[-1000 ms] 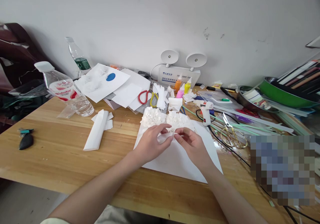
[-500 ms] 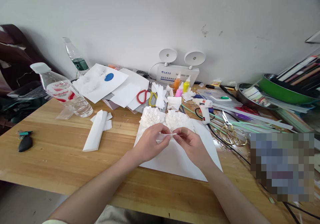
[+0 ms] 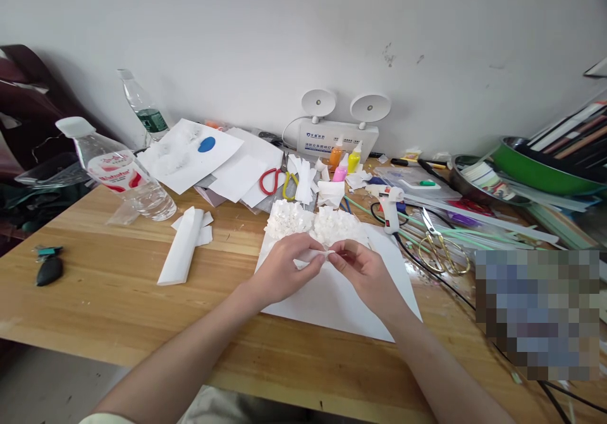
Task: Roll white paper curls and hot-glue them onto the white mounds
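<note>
My left hand (image 3: 290,266) and my right hand (image 3: 358,271) meet fingertip to fingertip above a white sheet (image 3: 327,310). Between them they pinch a small white paper strip (image 3: 308,256), partly hidden by the fingers. Both hands are closed on it. Just beyond the fingers, two clumps of crumpled white paper bits, a left clump (image 3: 288,218) and a right clump (image 3: 337,225), rest side by side on the sheet. A folded white paper (image 3: 181,247) lies to the left of my left hand.
A glue gun (image 3: 389,208) and gold-handled scissors (image 3: 439,247) lie to the right, with a black cable. Red-handled scissors (image 3: 270,182) and paint bottles (image 3: 353,160) are at the back. A water bottle (image 3: 121,171) stands at left, near a black object (image 3: 49,271).
My fingertips have drawn closer together over the paper strip, and less of it shows between them. The things on the table have stayed in place.
</note>
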A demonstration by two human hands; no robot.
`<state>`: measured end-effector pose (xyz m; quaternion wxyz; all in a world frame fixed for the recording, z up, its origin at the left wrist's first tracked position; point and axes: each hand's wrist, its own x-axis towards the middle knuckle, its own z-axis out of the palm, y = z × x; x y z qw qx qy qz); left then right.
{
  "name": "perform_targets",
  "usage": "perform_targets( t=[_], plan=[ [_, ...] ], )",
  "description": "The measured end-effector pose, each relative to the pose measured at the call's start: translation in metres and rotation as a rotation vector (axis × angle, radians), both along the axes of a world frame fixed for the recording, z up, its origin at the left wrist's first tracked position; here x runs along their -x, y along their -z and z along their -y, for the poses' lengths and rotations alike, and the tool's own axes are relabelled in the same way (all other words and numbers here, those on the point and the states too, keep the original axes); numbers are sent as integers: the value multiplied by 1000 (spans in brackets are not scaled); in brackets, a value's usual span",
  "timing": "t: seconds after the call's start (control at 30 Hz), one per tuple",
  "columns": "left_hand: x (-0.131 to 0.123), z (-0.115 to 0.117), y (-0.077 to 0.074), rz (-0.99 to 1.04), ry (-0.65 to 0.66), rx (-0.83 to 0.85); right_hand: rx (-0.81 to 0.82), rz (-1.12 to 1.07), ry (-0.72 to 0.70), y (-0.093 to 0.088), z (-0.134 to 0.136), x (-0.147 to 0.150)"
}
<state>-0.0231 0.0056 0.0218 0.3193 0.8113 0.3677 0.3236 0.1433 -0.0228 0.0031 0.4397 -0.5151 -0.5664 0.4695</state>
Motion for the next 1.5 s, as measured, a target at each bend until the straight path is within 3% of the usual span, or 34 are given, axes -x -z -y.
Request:
perform_targets(
  t=[0.3,0.57,0.9,1.33,1.5],
  plan=[
    [-2,1,7,-29,-106,42,-93,77,-29,-1,3,4],
    [-2,2,6,-17,-76,27,-143,119,2,-1,5,5],
    [-3,4,6,26,-58,-16,-183,108,147,4,4,7],
    [-4,6,6,46,6,-48,-158,150,174,5,3,6],
    [-3,7,10,-6,5,-142,-127,145,128,3,3,5]
  ],
)
